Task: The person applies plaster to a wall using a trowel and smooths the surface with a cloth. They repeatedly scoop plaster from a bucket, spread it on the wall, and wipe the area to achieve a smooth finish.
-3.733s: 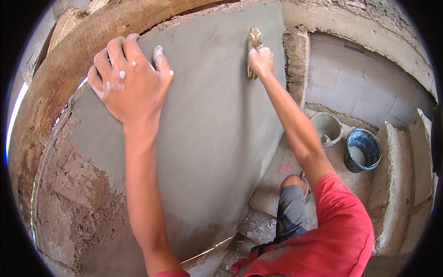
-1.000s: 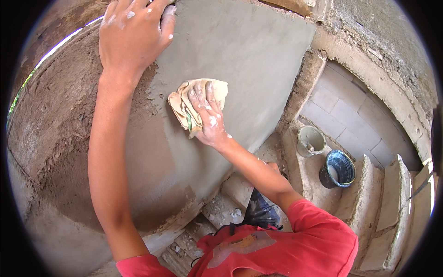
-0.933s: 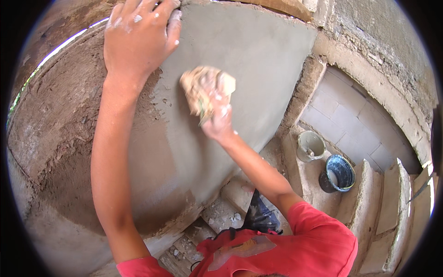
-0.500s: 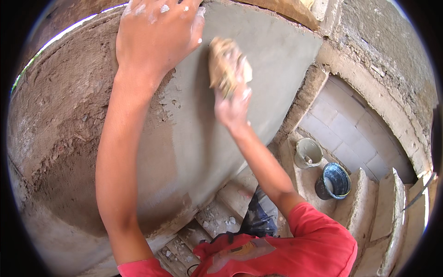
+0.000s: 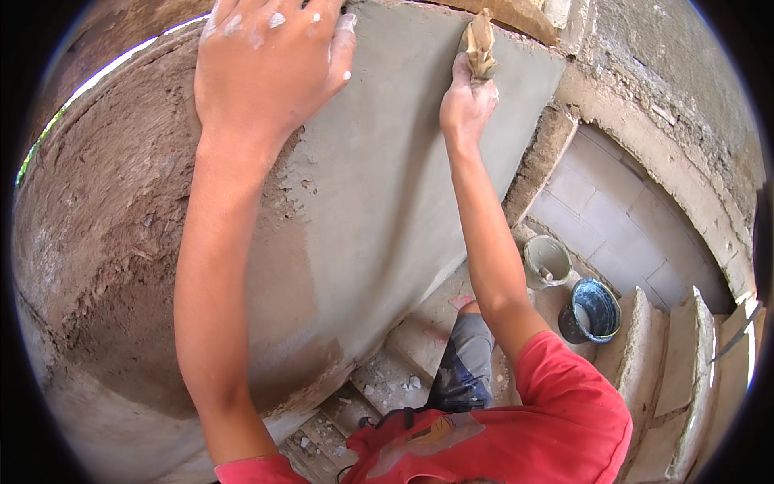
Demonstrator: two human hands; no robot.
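My left hand (image 5: 266, 73), spotted with white, rests high against the upper left of the plastered wall (image 5: 379, 161), fingers apart and tips partly out of view. My right hand (image 5: 469, 93) grips a crumpled beige pad (image 5: 480, 40), like cloth or paper, against the plaster near its upper right edge. The plaster is smooth grey on the right. To its left lies rough brown render (image 5: 97, 242), with a damp, darker patch low down.
A pale bucket (image 5: 548, 262) holding a small object and a dark blue bucket (image 5: 588, 310) stand on the step below right. Concrete steps (image 5: 677, 379) with broken edges curve downward, rubble lying on some (image 5: 387, 379). A block wall (image 5: 613, 210) sits behind. Timber (image 5: 516, 20) edges the top.
My right hand has swept the pad from the middle of the plaster up and right to the upper edge. My left hand has shifted slightly right since one second ago.
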